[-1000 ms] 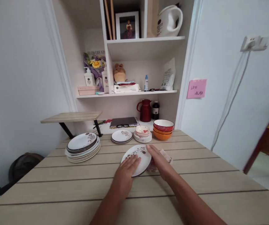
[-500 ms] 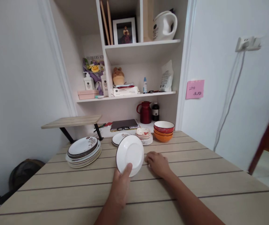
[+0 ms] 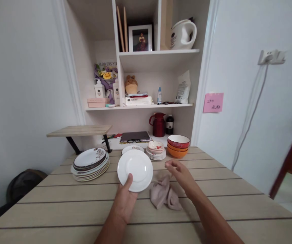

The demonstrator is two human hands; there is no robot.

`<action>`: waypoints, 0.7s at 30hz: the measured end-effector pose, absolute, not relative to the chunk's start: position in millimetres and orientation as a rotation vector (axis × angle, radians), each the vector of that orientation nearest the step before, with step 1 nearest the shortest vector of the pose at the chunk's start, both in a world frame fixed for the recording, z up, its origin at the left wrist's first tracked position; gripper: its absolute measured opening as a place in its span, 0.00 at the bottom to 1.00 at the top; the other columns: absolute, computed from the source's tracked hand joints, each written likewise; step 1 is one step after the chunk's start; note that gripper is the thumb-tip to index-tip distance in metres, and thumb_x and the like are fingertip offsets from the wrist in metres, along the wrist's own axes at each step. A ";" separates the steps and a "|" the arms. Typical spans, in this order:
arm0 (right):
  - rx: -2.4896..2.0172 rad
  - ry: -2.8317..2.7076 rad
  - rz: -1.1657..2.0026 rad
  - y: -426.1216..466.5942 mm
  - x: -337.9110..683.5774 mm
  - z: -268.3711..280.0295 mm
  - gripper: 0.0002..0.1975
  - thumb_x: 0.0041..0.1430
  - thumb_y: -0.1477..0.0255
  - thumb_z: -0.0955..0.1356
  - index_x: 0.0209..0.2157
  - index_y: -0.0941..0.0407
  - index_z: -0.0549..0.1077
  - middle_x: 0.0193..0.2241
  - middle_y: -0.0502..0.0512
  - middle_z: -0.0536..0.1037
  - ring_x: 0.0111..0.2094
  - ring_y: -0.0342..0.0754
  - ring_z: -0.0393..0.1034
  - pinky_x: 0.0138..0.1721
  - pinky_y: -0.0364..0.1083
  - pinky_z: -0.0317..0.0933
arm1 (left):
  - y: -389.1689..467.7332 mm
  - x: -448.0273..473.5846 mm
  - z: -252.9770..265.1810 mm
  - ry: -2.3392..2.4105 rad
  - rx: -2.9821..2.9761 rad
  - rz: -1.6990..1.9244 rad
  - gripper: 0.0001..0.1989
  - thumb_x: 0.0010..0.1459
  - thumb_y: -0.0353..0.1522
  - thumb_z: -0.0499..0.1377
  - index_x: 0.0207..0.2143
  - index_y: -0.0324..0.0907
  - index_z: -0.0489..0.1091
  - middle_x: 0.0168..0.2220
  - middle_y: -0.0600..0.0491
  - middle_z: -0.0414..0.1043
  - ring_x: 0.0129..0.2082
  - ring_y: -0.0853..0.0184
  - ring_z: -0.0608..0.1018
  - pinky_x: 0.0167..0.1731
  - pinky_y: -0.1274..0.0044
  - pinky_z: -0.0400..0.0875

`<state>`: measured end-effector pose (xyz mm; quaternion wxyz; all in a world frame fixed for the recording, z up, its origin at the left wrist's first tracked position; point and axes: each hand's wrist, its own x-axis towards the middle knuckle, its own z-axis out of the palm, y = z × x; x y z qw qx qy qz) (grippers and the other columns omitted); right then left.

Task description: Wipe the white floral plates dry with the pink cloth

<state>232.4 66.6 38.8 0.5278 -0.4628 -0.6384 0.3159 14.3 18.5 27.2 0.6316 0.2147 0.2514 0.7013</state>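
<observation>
My left hand [image 3: 125,198] grips a white plate [image 3: 140,171] by its near edge, thumb on the face and fingers underneath. The plate is tilted toward me above the table. To its right, my right hand [image 3: 180,173] is raised with its fingers loosely bent, holding nothing. Just below that hand is a crumpled greyish-pink cloth [image 3: 163,195]. Partly hidden behind the held plate are flat plates with a floral print [image 3: 133,148]. A larger stack of plates [image 3: 91,164] stands on the left.
Small patterned dishes [image 3: 156,145] sit on a stack of small white plates [image 3: 158,156]. Red and orange bowls [image 3: 178,147] are stacked to their right. A raised wooden shelf [image 3: 79,130] stands at the back left. Behind are a red jug [image 3: 158,125] and a dark laptop [image 3: 135,136].
The plate has moved slightly left and turned its face more toward me. My right hand has lifted and moved a little right. The cloth has come into view below it.
</observation>
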 end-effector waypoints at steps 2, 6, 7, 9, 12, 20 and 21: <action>-1.069 -1.926 0.865 54.0 228.3 37.9 0.18 0.48 0.57 0.71 0.39 0.51 0.76 0.56 0.57 0.68 0.55 0.59 0.60 0.54 0.55 0.54 | 19.9 8.8 28.9 0.577 0.462 1.643 0.30 0.54 0.26 0.63 0.59 0.45 0.62 0.55 0.45 0.70 0.54 0.57 0.73 0.56 0.62 0.67; -1.256 -2.286 0.835 53.8 208.8 16.7 0.25 0.37 0.67 0.75 0.43 0.45 0.75 0.64 0.55 0.59 0.64 0.67 0.45 0.59 0.66 0.38 | 23.2 -2.5 29.7 0.534 0.401 1.704 0.28 0.56 0.26 0.61 0.59 0.46 0.62 0.56 0.46 0.70 0.54 0.59 0.73 0.54 0.64 0.68; -1.249 -2.253 0.751 59.3 204.2 10.5 0.18 0.44 0.69 0.72 0.41 0.47 0.76 0.61 0.55 0.62 0.63 0.63 0.49 0.59 0.64 0.40 | 24.1 -4.7 29.4 0.524 0.388 1.714 0.28 0.56 0.26 0.61 0.59 0.47 0.61 0.56 0.46 0.69 0.54 0.59 0.73 0.54 0.64 0.68; -1.208 -2.128 0.662 72.8 198.7 1.3 0.08 0.49 0.73 0.66 0.33 0.52 0.75 0.47 0.56 0.75 0.52 0.56 0.63 0.55 0.57 0.50 | 25.5 -7.9 28.7 0.516 0.365 1.722 0.29 0.56 0.26 0.61 0.59 0.48 0.61 0.55 0.47 0.70 0.55 0.59 0.72 0.54 0.65 0.69; -1.140 -1.703 0.775 86.5 199.4 -0.2 0.05 0.52 0.70 0.65 0.32 0.52 0.72 0.34 0.52 0.76 0.36 0.51 0.67 0.43 0.50 0.60 | 25.7 -9.5 27.9 0.531 0.351 1.700 0.29 0.56 0.26 0.62 0.59 0.47 0.61 0.55 0.47 0.71 0.55 0.59 0.72 0.54 0.65 0.69; -0.975 -1.160 0.838 67.1 193.9 39.2 0.24 0.56 0.55 0.64 0.53 0.48 0.65 0.40 0.53 0.74 0.27 0.47 0.66 0.28 0.47 0.63 | 19.7 3.3 17.2 0.528 0.532 1.417 0.26 0.54 0.31 0.64 0.56 0.39 0.65 0.50 0.42 0.74 0.52 0.55 0.74 0.54 0.62 0.67; -0.962 -1.200 0.882 66.5 189.8 43.2 0.25 0.57 0.55 0.64 0.55 0.48 0.63 0.42 0.55 0.74 0.30 0.49 0.68 0.31 0.49 0.65 | 18.5 6.1 14.1 0.521 0.570 1.364 0.25 0.54 0.31 0.64 0.55 0.38 0.66 0.48 0.41 0.75 0.52 0.55 0.75 0.54 0.62 0.67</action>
